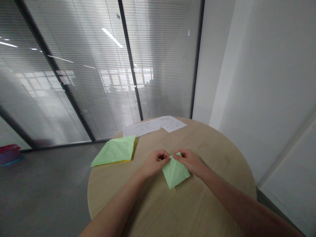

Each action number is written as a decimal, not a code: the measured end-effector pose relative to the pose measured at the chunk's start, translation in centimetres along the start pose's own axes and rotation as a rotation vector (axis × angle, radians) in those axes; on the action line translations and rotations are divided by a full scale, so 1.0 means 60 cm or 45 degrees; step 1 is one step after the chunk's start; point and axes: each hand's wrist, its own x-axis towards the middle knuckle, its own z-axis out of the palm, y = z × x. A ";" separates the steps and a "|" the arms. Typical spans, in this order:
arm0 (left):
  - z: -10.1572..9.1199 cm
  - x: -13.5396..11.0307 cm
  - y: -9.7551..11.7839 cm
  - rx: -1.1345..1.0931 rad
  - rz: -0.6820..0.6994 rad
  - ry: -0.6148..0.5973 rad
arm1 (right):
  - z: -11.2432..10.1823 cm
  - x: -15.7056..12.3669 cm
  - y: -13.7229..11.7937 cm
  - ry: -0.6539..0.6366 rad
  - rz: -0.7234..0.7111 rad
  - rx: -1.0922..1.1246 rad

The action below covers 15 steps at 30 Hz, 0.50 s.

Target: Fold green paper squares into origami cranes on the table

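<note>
A small piece of folded green paper point(174, 172) with visible creases is held near the middle of the round table, one corner pointing toward me. My left hand point(158, 161) pinches its upper left edge between thumb and curled fingers. At the top right edge, my right hand point(189, 159) grips the same paper, its thumb lying on the front. The two hands are close together, a small gap between their fingertips. What lies behind the paper's upper edge is partly hidden by the fingers.
Larger green sheets point(116, 150) with yellow paper beneath lie at the table's left edge. White sheets, one a printed page point(172, 124), rest at the far edge of the wooden table point(209, 141). A red and blue basket point(10, 154) stands on the floor. Glass partitions and a wall surround the table.
</note>
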 end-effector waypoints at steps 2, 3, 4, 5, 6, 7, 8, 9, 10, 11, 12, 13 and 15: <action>0.001 0.001 -0.001 -0.005 0.010 -0.005 | -0.001 -0.001 -0.001 0.004 -0.015 -0.055; 0.001 0.001 -0.001 -0.009 0.015 0.003 | -0.003 0.000 -0.002 0.009 -0.019 -0.067; 0.000 0.002 -0.003 -0.014 0.018 0.014 | -0.005 0.000 -0.002 0.018 -0.019 -0.068; -0.002 0.003 -0.004 -0.024 0.020 0.023 | -0.007 0.000 -0.003 0.032 -0.018 -0.062; -0.004 0.003 -0.004 -0.042 0.020 0.028 | -0.009 0.000 -0.003 0.046 -0.015 -0.056; -0.007 0.003 -0.005 -0.065 0.017 0.027 | -0.012 0.001 -0.004 0.063 -0.010 -0.051; -0.009 0.003 -0.004 -0.089 0.010 0.024 | -0.014 0.001 -0.005 0.080 -0.005 -0.051; -0.012 0.003 -0.003 -0.111 0.000 0.019 | -0.017 0.001 -0.007 0.097 -0.002 -0.058; -0.014 0.002 -0.002 -0.126 -0.010 0.019 | -0.019 0.002 -0.008 0.110 0.000 -0.069; -0.017 0.001 0.000 -0.128 -0.018 0.023 | -0.021 0.002 -0.009 0.123 0.000 -0.081; -0.020 0.000 0.002 -0.123 -0.023 0.031 | -0.022 0.002 -0.009 0.134 -0.001 -0.090; -0.023 -0.001 0.004 -0.116 -0.026 0.042 | -0.024 0.003 -0.009 0.141 -0.002 -0.094; -0.031 -0.001 0.006 -0.117 -0.027 0.074 | -0.029 0.004 -0.008 0.164 -0.007 -0.085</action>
